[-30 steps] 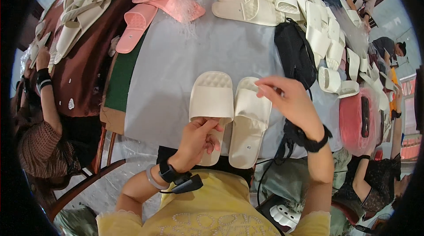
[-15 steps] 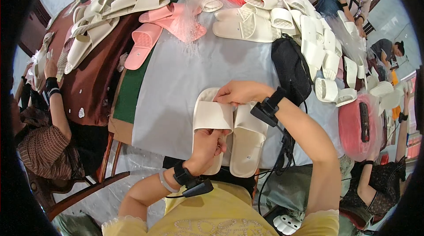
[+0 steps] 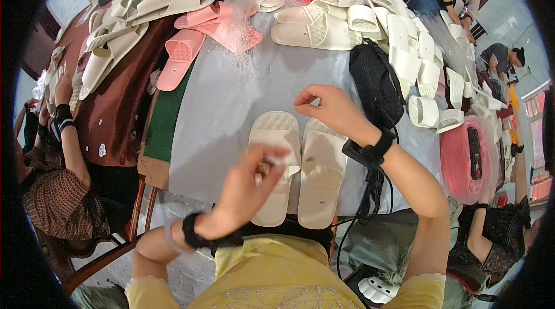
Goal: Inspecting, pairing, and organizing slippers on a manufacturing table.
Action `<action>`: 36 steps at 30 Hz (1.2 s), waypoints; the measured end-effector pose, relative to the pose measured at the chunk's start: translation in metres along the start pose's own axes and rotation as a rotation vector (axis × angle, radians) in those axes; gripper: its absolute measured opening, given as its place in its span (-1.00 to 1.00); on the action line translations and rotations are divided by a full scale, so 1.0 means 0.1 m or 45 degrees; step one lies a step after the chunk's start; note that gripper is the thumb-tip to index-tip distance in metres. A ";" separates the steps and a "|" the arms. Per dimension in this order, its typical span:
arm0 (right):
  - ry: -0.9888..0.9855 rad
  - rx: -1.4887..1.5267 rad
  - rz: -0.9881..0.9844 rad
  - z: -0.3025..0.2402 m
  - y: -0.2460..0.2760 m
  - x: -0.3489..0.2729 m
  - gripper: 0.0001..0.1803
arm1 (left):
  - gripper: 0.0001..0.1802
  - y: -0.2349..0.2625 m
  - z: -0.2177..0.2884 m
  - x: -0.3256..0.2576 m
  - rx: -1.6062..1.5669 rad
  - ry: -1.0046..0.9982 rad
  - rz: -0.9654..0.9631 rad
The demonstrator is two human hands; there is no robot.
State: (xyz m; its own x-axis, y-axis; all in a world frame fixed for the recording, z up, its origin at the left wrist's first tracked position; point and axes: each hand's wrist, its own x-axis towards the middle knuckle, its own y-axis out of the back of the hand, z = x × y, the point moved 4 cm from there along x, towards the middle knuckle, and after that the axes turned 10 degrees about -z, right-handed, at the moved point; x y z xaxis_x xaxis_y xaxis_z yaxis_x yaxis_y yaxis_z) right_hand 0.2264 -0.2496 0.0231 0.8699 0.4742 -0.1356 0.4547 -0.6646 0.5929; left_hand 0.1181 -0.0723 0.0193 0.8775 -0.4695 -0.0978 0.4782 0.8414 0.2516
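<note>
From the head view, a pair of cream slippers (image 3: 298, 167) lay side by side on the grey table (image 3: 225, 101), near its front edge. The left hand (image 3: 248, 184) hovered over them, fingers curled around a small pale piece that I couldn't make out. The right hand (image 3: 329, 106) was raised beyond the slippers, thumb and forefinger pinched together; whether anything was held, I couldn't tell. A black bag (image 3: 376, 86) sat just beside it.

slippers (image 3: 298, 164): cream, quilted diamond-pattern insoles
table cover (image 3: 231, 106): pale grey
slipper at 11 o'clock (image 3: 179, 57): pink
bag (image 3: 376, 83): black
shirt (image 3: 277, 277): yellow
</note>
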 end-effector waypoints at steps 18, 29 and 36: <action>-0.446 -0.161 0.260 0.66 0.22 -0.92 -0.74 | -0.78 -0.08 -0.30 1.01 0.008 -0.038 0.070; -0.376 -0.256 0.399 0.69 0.10 -0.87 -0.78 | -0.76 -0.04 -0.27 1.02 0.160 -0.077 0.061; -0.101 0.840 0.755 0.41 0.05 -0.85 -0.81 | -0.79 -0.09 -0.20 0.96 0.141 -0.252 0.019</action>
State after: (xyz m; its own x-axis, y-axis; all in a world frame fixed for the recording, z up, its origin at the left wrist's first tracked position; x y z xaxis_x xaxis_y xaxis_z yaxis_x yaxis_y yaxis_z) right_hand 0.1627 -0.3163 0.0052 0.9967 -0.0787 -0.0207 -0.0785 -0.9969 0.0089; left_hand 0.1990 -0.1197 -0.0121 0.8553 -0.5094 0.0947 0.4485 0.8194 0.3569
